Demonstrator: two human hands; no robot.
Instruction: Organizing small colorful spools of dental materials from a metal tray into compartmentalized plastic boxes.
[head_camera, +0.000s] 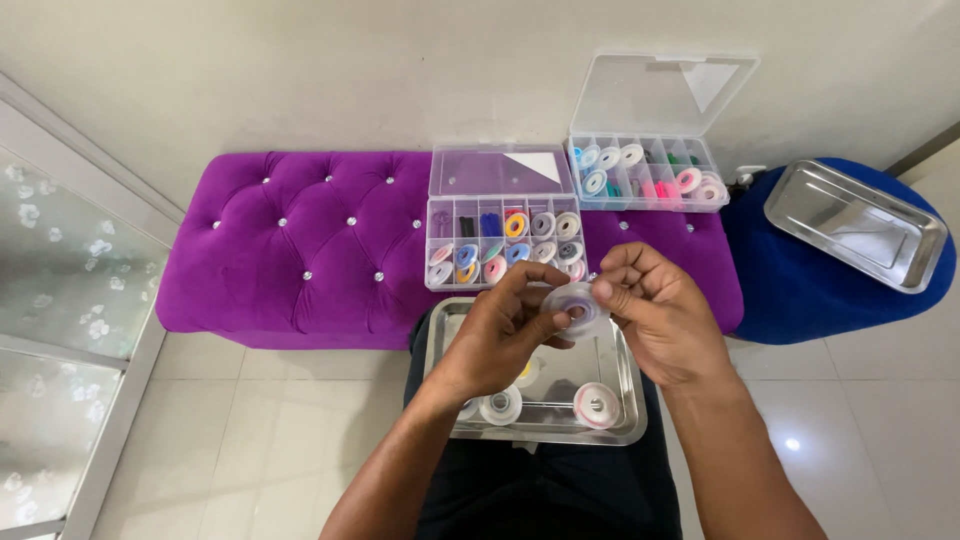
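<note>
Translucent bobbin (577, 303) was pinched between left hand (503, 335) and right hand (660, 315), each grip grasping it, above steel tray (625, 425) on the lap; compartment box (500, 243) stood at purple bench's (300, 240) front edge.

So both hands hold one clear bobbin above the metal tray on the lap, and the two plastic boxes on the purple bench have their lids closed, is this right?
Not quite. The head view shows both plastic boxes on the purple bench with their lids open, not closed. The rest holds: the left hand and right hand hold one clear bobbin above the metal tray on the lap.
</note>
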